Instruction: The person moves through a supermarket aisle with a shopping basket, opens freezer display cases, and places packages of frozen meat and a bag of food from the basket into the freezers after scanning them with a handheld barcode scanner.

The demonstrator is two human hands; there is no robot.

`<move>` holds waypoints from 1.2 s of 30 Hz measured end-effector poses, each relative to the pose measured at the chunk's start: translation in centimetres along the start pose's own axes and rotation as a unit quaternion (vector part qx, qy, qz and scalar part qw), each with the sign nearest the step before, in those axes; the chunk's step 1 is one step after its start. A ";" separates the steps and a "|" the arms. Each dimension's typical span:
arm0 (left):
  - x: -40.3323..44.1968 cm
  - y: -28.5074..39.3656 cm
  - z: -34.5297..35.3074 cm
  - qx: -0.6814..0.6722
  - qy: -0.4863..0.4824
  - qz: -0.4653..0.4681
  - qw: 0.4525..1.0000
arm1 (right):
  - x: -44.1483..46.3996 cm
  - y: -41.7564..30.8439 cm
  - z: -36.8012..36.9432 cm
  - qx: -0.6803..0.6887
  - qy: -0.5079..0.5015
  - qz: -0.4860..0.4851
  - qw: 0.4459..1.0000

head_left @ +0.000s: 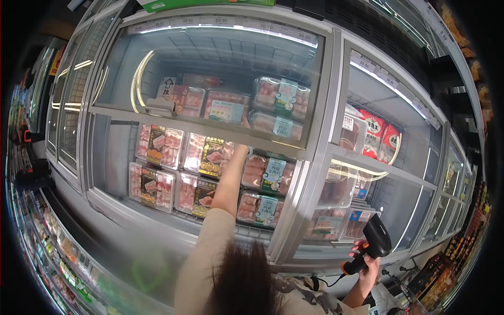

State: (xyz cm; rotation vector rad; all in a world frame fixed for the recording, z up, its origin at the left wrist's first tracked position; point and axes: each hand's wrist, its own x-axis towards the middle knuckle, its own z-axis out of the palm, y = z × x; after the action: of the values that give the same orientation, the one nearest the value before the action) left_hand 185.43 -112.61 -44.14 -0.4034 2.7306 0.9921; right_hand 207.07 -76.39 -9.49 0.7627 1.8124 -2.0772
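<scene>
My left arm reaches through the open part of a freezer case. My left hand (245, 124) is blurred behind the sliding glass, close to a pack of sliced meat with a pale blue label (226, 111); its fingers cannot be made out. Below the forearm lie clear packs of meat rolls with black and gold labels (211, 155), and to its right are packs with blue labels (273, 174). At lower right, my right hand (366, 263) is wrapped round the handle of a black and orange barcode scanner (377, 236), outside the glass.
A metal frame post (321, 126) divides this case from the right one, which holds red and white bags (373, 131) and boxed meat (331, 223). Price tags (220, 21) line the top rail. A shelf of packaged goods (68, 268) runs along the lower left.
</scene>
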 end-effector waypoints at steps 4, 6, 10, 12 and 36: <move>-1.2 0.3 0.7 0.070 0.004 -0.018 0.997 | -0.2 -0.1 0.1 0.008 0.000 -0.002 1.000; -1.5 0.5 1.0 0.085 0.000 -0.023 0.996 | -0.2 -0.1 0.0 0.013 0.002 -0.002 1.000; -2.0 0.2 1.8 0.098 -0.021 -0.038 0.994 | -0.2 0.0 -0.6 0.021 0.002 -0.004 1.000; -1.8 -0.4 3.4 0.157 0.012 -0.065 0.985 | -0.5 0.2 -0.4 0.034 0.005 -0.011 0.999; -58.0 -3.6 -23.6 -0.458 0.406 -0.182 0.770 | -16.8 7.1 -5.9 0.044 -0.202 -0.036 0.978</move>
State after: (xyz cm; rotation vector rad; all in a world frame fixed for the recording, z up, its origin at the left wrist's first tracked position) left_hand 238.78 -120.02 -12.06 -1.7958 2.2609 2.3857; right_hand 225.87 -74.00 -6.46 0.2650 1.5526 -2.1750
